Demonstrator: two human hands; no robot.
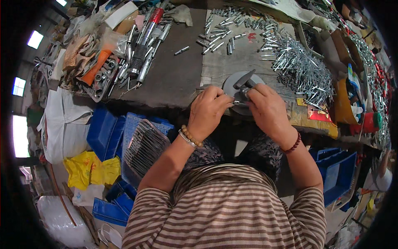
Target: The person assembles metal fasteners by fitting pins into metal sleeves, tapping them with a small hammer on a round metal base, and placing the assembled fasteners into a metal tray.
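My left hand (208,108) and my right hand (265,108) meet at the front edge of the workbench, over a round grey metal block (231,84). Both pinch a small metal part (239,101) between the fingertips. A dark hammer-like tool (243,79) lies on the block just behind my right hand. A large heap of thin shiny metal pins (304,70) sits to the right of my hands. Short silver cylinders (224,35) lie scattered behind the block.
At the bench's left lie long metal tools, one with a red grip (145,37), plus nuts and rags. Blue plastic crates (105,133) and a wire fan guard (143,149) stand below left, another blue crate (338,174) below right. A yellow bag (89,170) lies on the floor.
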